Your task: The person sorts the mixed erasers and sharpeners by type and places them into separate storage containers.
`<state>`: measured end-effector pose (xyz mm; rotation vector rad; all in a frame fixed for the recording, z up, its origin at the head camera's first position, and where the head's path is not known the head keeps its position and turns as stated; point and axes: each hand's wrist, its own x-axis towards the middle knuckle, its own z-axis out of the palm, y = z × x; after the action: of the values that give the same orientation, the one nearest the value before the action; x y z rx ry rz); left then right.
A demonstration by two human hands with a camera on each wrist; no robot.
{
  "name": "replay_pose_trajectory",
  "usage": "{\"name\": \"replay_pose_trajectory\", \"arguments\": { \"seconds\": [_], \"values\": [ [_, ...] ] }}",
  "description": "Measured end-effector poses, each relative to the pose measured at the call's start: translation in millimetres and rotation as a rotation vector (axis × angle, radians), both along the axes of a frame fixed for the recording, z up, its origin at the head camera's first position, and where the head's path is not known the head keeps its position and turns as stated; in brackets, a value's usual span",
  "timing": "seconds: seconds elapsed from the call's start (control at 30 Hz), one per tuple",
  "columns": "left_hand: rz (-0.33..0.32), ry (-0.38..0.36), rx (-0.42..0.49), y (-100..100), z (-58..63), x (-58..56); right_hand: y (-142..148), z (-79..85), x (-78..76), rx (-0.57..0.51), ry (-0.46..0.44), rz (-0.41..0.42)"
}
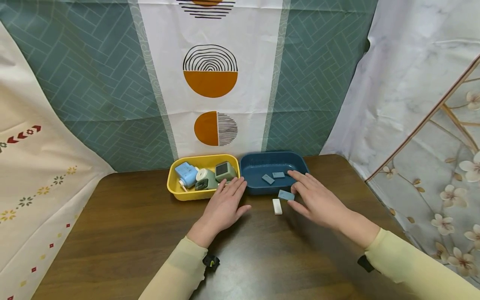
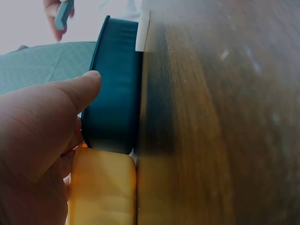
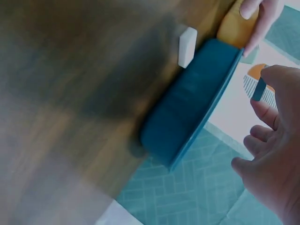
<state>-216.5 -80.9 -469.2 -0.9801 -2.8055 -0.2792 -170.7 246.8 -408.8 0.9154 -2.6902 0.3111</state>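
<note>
My right hand (image 1: 315, 198) pinches a small flat blue block (image 1: 286, 195) between thumb and finger, above the front rim of the dark blue bin (image 1: 255, 191). In the right wrist view the block (image 3: 258, 89) appears edge-on at the fingertips. Two similar blue blocks (image 1: 268, 179) lie inside that bin. My left hand (image 1: 225, 206) has its fingers stretched out at the place where the yellow bin (image 1: 195, 196) and the blue bin meet, fingertips over their rims. A white block (image 1: 277, 206) lies on the table just in front of the blue bin.
Inside the yellow bin are a light blue bottle-like object (image 1: 186, 173), a green and white device (image 1: 205, 177) and a green box with a dark panel (image 1: 225, 170). Both bins stand side by side at the back edge of the brown table (image 1: 131, 233), against a hanging cloth (image 1: 112, 83).
</note>
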Motion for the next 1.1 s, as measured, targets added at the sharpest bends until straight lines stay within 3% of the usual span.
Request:
{"name": "replay_pose_trajectory", "arguments": {
  "seconds": [0.4, 0.67, 1.1],
  "values": [
    [0.004, -0.015, 0.001, 0.2, 0.5, 1.2, -2.9, 10.2, -28.6, -0.005, -0.009, -0.027],
    [0.001, 0.001, 0.015, -0.7, 0.2, 0.9, 0.2, 17.4, -48.4, 0.016, -0.069, -0.089],
    [0.008, -0.019, 0.016, -0.6, 0.0, 0.8, 5.5, 18.6, -68.2, 0.046, -0.065, -0.119]
  ]
}}
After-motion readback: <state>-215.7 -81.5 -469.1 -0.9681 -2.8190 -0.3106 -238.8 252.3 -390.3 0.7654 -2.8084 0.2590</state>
